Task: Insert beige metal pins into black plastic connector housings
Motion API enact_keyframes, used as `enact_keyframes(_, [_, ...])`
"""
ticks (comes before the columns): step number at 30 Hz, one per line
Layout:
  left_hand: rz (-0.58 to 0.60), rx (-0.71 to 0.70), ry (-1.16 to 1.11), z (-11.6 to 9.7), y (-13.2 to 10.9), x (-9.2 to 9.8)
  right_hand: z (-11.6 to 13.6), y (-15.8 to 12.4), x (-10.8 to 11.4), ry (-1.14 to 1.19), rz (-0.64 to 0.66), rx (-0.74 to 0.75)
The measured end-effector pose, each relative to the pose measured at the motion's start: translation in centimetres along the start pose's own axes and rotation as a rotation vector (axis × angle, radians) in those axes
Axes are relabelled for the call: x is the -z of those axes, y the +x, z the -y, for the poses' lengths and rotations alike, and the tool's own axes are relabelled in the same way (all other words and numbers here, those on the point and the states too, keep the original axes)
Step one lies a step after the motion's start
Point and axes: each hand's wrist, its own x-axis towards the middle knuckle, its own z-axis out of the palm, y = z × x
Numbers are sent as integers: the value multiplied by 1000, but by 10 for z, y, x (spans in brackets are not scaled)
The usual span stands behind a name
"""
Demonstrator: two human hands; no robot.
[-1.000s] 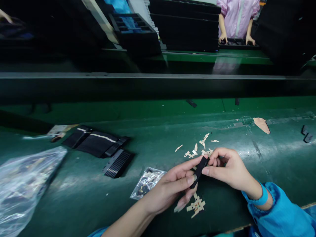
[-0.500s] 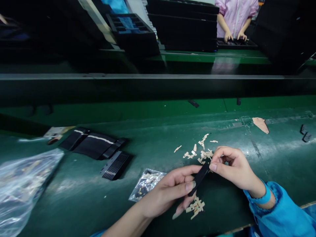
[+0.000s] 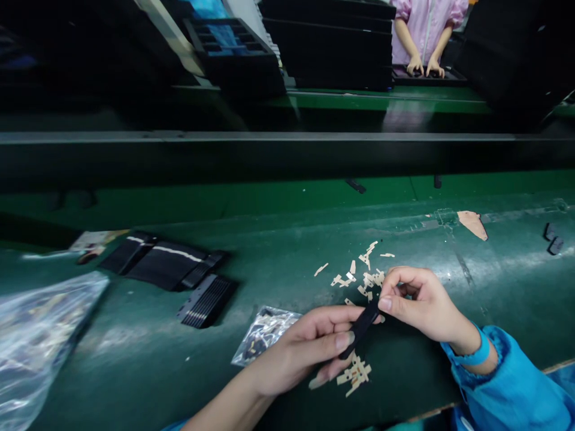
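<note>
Black bar (image 3: pixel 363 326): slender, straight-sided. Lay aslant, far end to the upper right, near end to the lower left. Held along its length between thumb and fingers of the left hand (image 3: pixel 309 338); right hand (image 3: pixel 415 302) pinched at far end. Surface detail too dark to read.

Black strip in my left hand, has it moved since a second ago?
Yes, slightly: the black strip has shifted toward you, closer to the cluster of cream pieces nearest you.

1 person (image 3: pixel 422 33) in pink behind a black tray (image 3: pixel 451 81); 1 tan scrap (image 3: pixel 473 225) lies nearer.
</note>
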Motion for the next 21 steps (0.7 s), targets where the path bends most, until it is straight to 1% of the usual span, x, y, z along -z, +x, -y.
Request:
enact_keyframes(3, [15, -3, 39, -2, 0, 1, -3, 2, 2, 20, 31, -45])
enact_keyframes(5, [-25, -31, 123, -3, -1, -1, -7, 5, 3, 5, -7, -57])
enact_keyframes(7, [-127, -97, 289, -5, -2, -4, -10, 8, 5, -48, -93, -32])
enact_keyframes(9, [-261, -183, 511, -6, -3, -9, -12, 10, 6, -102, -121, -21])
enact_keyframes(11, [-368, -258, 699, -5, -4, -13, -12, 10, 6, -131, -67, -54])
enact_keyframes(13, [-411, -301, 790, -3, -3, -16, -12, 10, 5, -151, -3, -95])
enact_keyframes(15, [-411, -311, 793, 0, -3, -16, -13, 9, 2, -169, 7, -95])
enact_keyframes(17, [-393, -283, 737, 3, -1, -15, -15, 9, 0, -160, -10, -73])
enact_keyframes(21, [-349, -154, 479, 6, 5, -15, -23, 12, -5, -111, -89, -81])
